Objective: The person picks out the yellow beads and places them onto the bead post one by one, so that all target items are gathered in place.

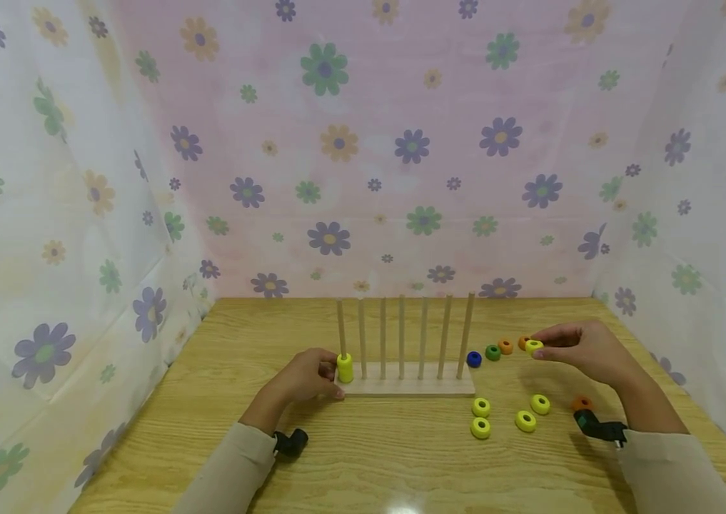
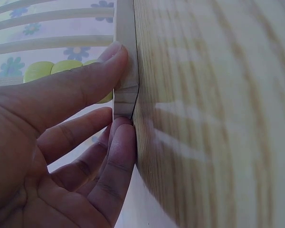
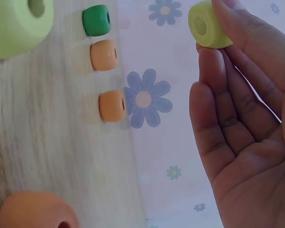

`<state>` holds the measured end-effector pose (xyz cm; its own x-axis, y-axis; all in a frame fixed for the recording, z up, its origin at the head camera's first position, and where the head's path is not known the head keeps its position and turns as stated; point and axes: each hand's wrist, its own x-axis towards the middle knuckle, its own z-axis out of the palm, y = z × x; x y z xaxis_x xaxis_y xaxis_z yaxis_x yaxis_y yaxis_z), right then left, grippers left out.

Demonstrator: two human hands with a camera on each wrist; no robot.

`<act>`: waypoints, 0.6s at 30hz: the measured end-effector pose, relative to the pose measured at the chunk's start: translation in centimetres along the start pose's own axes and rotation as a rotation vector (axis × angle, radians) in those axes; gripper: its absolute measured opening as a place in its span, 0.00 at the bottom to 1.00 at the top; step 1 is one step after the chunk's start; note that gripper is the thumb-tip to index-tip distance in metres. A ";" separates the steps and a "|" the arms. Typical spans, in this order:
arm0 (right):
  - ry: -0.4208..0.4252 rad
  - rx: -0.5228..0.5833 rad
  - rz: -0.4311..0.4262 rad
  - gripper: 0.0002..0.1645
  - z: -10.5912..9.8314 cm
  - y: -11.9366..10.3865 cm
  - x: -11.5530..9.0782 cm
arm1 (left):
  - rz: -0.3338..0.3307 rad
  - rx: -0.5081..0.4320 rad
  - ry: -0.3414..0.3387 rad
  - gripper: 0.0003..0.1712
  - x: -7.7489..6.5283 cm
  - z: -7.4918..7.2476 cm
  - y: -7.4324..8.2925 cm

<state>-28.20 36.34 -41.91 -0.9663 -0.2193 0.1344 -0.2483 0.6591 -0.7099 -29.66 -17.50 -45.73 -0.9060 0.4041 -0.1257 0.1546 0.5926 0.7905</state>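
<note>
A wooden peg stand (image 1: 410, 385) with several upright dowels sits on the table. Yellow beads (image 1: 345, 368) are stacked at the bottom of its leftmost dowel. My left hand (image 1: 307, 375) holds the stand's left end. In the left wrist view the thumb (image 2: 107, 66) lies on the base's front edge and curled fingertips (image 2: 126, 135) meet its end. Off to the stand's right, my right hand (image 1: 584, 353) pinches a yellow bead (image 3: 206, 26) between thumb and fingers, raised off the table.
Right of the stand lie a blue bead (image 1: 475, 359), a green bead (image 1: 493, 352) and orange beads (image 1: 505, 346). Several loose yellow beads (image 1: 526, 421) lie nearer the front. Another orange bead (image 1: 582, 405) is beside the right wrist camera. Flowered cloth (image 1: 375, 143) walls the table's back and sides.
</note>
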 end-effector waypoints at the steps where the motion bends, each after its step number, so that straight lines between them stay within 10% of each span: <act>1: 0.005 0.006 0.003 0.25 0.0 -0.1 0.0 | 0.003 0.001 -0.001 0.30 0.0 0.0 0.0; 18: 0.017 -0.027 -0.070 0.21 0.1 -2.4 0.2 | 0.002 0.009 0.005 0.31 0.1 -0.1 -0.2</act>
<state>-27.84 34.64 -40.27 -0.9476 -0.2535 0.1946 -0.3166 0.6617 -0.6797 -29.83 -17.65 -45.86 -0.9075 0.4020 -0.1216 0.1595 0.5978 0.7856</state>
